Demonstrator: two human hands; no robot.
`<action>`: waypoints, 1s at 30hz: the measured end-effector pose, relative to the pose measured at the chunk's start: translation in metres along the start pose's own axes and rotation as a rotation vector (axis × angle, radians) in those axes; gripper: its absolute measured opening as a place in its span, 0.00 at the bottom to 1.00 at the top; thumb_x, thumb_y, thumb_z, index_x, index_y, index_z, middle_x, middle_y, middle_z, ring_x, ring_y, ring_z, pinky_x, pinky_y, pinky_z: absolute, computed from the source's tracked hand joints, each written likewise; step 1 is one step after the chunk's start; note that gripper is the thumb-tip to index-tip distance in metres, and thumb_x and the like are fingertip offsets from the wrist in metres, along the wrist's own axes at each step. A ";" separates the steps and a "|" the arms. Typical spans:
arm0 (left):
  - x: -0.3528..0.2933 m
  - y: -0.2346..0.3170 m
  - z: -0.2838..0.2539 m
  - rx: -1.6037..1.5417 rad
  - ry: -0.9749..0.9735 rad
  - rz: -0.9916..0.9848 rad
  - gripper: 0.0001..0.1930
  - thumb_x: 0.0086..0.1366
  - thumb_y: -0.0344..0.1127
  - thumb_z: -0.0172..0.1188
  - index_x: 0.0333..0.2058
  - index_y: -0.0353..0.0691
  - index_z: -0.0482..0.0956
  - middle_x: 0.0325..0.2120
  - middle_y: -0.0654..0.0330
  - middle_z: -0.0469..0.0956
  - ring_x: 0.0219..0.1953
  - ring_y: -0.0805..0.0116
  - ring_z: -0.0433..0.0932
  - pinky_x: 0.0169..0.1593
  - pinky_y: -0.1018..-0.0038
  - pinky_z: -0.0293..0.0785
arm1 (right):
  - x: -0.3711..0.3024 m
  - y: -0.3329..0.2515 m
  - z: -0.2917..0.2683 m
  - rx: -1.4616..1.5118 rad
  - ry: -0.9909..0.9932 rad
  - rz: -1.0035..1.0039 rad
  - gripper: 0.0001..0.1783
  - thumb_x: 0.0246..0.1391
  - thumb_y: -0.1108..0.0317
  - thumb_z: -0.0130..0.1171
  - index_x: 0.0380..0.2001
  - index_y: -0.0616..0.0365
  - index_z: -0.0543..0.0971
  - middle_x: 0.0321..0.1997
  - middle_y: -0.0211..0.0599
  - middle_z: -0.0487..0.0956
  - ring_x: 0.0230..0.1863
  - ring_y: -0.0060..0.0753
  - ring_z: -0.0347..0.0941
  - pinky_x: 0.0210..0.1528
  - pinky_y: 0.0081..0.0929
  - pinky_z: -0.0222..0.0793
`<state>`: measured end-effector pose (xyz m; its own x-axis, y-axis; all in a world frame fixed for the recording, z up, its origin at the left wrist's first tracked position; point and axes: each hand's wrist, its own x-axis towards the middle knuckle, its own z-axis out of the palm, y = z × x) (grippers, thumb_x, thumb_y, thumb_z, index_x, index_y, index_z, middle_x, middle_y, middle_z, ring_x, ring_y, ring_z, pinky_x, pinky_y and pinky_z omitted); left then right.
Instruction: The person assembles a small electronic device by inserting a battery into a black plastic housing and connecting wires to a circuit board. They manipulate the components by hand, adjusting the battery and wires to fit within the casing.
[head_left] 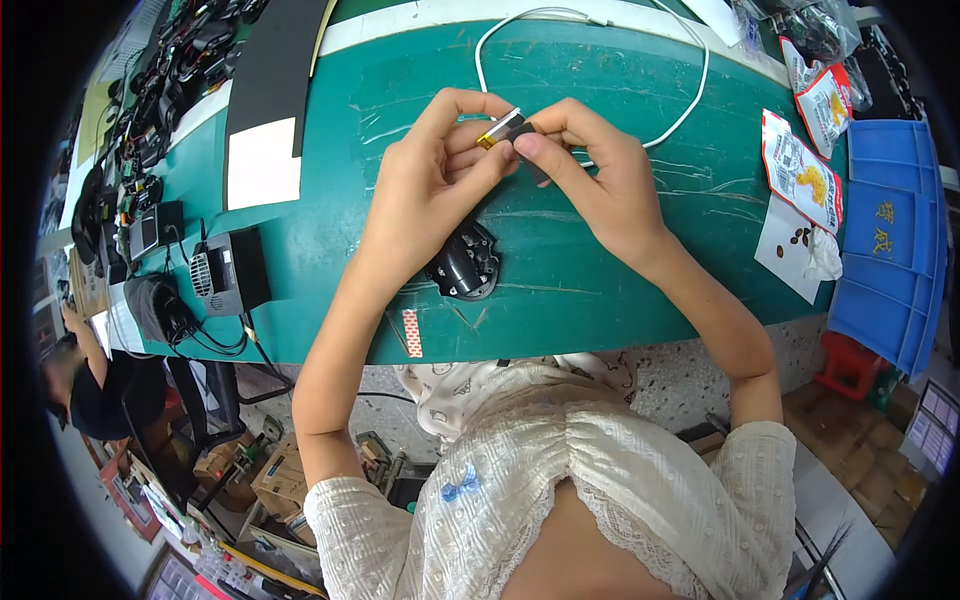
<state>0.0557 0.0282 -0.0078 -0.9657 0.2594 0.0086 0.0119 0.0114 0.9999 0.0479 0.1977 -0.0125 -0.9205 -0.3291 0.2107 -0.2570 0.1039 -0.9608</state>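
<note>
Above the green tabletop, my left hand (428, 175) pinches a small silver pouch battery (499, 128) with yellow tape at one end. From the other side my right hand (606, 178) grips a thin dark strip (521, 131), which meets the battery between my fingertips. Whether the strip is stuck to the battery cannot be made out. Below my left hand lies a glossy black plastic housing (468, 268), its upper part covered by the hand. A short red-and-white patterned strip (412, 333) rests by the table's near edge.
A white cable (706, 70) loops behind my hands. At left stand a black box-shaped device (232, 272) with wires and many dark parts (185, 75). Snack packets (803, 178), a paper (785, 250) and a blue bin (888, 245) are at right. Another person (100, 385) sits far left.
</note>
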 end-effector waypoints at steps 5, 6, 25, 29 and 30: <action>0.000 0.002 0.003 -0.002 -0.056 -0.037 0.17 0.64 0.24 0.50 0.52 0.29 0.64 0.42 0.52 0.74 0.45 0.71 0.74 0.50 0.76 0.73 | 0.000 -0.002 -0.004 -0.089 0.017 0.021 0.06 0.55 0.70 0.55 0.30 0.62 0.74 0.25 0.35 0.76 0.25 0.22 0.72 0.27 0.19 0.67; 0.000 0.003 0.004 0.028 -0.061 -0.032 0.18 0.64 0.24 0.50 0.53 0.29 0.64 0.43 0.52 0.74 0.45 0.70 0.74 0.50 0.76 0.73 | 0.000 -0.002 -0.005 -0.111 0.031 0.019 0.06 0.55 0.70 0.56 0.29 0.62 0.74 0.25 0.35 0.76 0.24 0.23 0.72 0.27 0.20 0.66; -0.003 0.001 0.002 0.129 -0.027 0.010 0.17 0.61 0.24 0.54 0.50 0.33 0.71 0.38 0.54 0.78 0.42 0.72 0.77 0.45 0.79 0.74 | -0.003 0.004 -0.001 -0.190 0.107 -0.023 0.05 0.52 0.69 0.58 0.27 0.58 0.75 0.20 0.32 0.70 0.20 0.24 0.64 0.23 0.23 0.59; -0.003 -0.002 0.002 0.156 -0.015 0.045 0.17 0.60 0.24 0.55 0.49 0.35 0.72 0.35 0.53 0.80 0.40 0.72 0.79 0.42 0.80 0.75 | -0.004 0.005 0.000 -0.189 0.115 -0.025 0.05 0.52 0.69 0.59 0.27 0.58 0.75 0.20 0.32 0.70 0.20 0.24 0.64 0.22 0.23 0.59; -0.003 -0.002 0.002 0.160 -0.015 0.041 0.17 0.60 0.24 0.55 0.49 0.35 0.72 0.35 0.53 0.80 0.40 0.72 0.79 0.41 0.80 0.75 | -0.004 0.005 0.000 -0.198 0.114 -0.029 0.05 0.52 0.69 0.59 0.27 0.58 0.75 0.19 0.32 0.70 0.20 0.24 0.63 0.22 0.23 0.59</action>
<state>0.0588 0.0293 -0.0100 -0.9596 0.2773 0.0482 0.0939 0.1539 0.9836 0.0499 0.1995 -0.0185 -0.9363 -0.2274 0.2678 -0.3265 0.2818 -0.9022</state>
